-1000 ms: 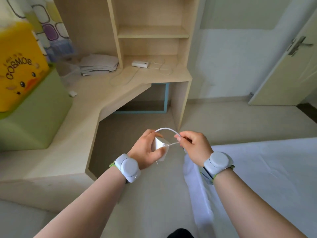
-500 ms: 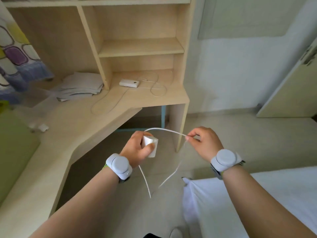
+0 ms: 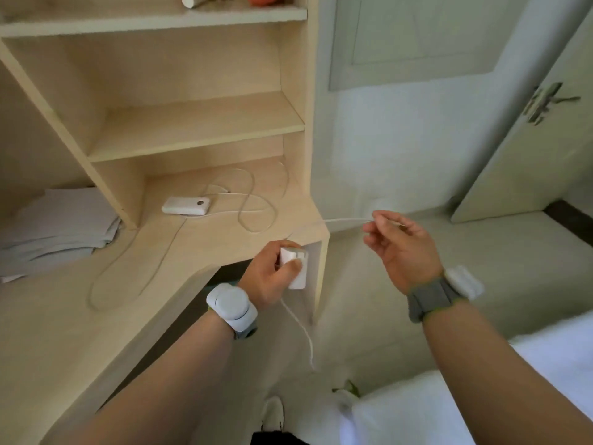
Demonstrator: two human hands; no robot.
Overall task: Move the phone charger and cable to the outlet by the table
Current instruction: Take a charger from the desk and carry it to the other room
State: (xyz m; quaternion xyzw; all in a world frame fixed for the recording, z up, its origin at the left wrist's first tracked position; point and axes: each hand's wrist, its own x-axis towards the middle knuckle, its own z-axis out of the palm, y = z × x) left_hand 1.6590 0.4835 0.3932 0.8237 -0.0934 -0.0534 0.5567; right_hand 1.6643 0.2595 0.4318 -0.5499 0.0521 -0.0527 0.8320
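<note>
Wooden desk (image 3: pixel 80 316) with shelf unit (image 3: pixel 192 123) filled the left of the view; white bedding (image 3: pixel 481 396) lay at lower right, a door (image 3: pixel 545 139) at far right. A stack of grey papers (image 3: pixel 54 226) sat on the desk at left. A white power bank (image 3: pixel 186 206) rested in the lower shelf bay, thin cord looping beside it. Left hand (image 3: pixel 269 277) was closed around the white phone charger (image 3: pixel 293 266), held just off the desk's corner, thumb on its face. Cable (image 3: pixel 345 220) ran from the charger up and right to the right hand (image 3: pixel 401 245), pinched between thumb and forefinger; a second length hung below the charger. Hands were well apart, cable taut between them.
</note>
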